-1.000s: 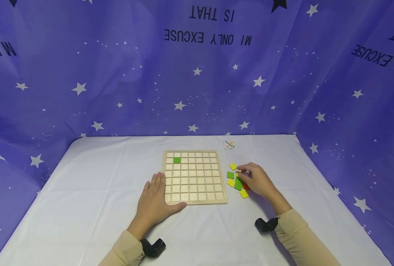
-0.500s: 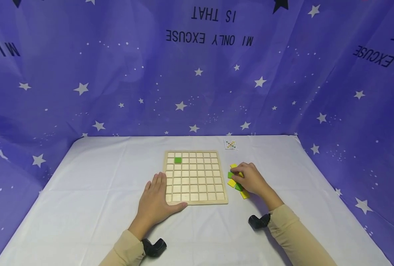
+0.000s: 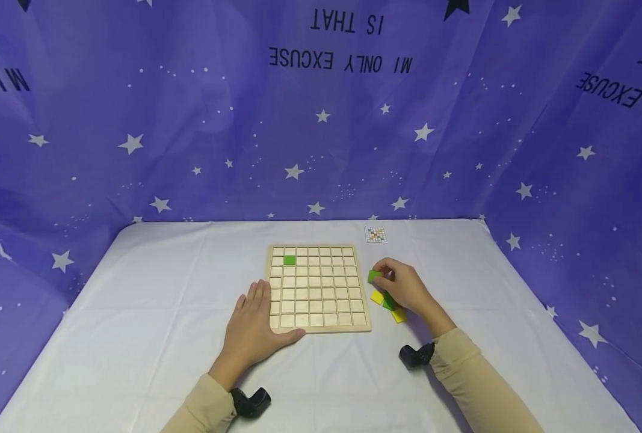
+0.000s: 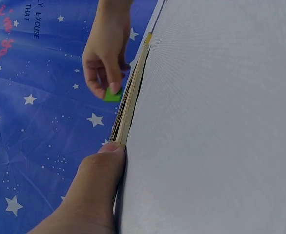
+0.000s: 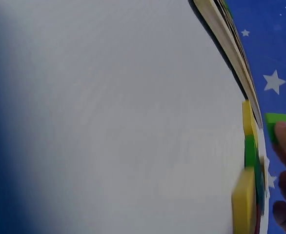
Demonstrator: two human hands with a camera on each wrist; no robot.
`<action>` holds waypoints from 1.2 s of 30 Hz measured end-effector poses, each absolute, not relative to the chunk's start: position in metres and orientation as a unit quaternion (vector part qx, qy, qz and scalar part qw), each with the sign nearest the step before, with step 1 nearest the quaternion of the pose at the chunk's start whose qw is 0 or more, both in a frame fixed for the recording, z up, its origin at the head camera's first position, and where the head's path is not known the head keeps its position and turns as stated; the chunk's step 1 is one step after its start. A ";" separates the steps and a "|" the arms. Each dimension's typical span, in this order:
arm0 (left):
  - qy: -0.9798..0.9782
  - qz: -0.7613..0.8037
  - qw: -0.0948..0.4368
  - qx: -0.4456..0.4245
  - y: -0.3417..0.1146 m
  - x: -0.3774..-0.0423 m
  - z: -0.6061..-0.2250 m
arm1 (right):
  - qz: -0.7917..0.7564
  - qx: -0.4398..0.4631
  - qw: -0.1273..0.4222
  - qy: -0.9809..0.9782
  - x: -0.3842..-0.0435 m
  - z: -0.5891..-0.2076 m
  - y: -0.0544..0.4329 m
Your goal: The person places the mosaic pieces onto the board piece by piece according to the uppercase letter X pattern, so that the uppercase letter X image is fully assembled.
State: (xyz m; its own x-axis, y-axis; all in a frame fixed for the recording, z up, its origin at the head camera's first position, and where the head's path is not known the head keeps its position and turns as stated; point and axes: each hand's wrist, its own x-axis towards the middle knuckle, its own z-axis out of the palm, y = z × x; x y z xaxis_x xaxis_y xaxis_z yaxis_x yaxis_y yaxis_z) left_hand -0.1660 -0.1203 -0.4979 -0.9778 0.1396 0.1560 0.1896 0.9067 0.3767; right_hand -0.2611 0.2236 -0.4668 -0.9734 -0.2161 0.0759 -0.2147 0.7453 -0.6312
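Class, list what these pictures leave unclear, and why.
Head view: pattern on the card, too small to read.
Head view: tiles, partly hidden by the right hand.
Head view: part of the board, covered by the left hand.
Right wrist view: rest of the right hand, cut off at right.

Tan sleeves [image 3: 485, 385], creased cuffs [image 3: 455, 347]; black, elbow-shaped wrist-worn devices [image 3: 252, 403], one each side; hands [image 3: 251, 328] bare.
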 end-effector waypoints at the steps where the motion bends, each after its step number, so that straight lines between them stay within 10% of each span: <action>1: -0.974 -0.199 0.063 -0.084 -0.120 -0.166 -0.498 | -0.346 -0.113 -0.002 0.931 -0.262 -0.467 0.220; 36: -0.975 -0.199 0.059 -0.082 -0.120 -0.166 -0.497 | -0.358 -0.175 0.009 0.917 -0.281 -0.468 0.074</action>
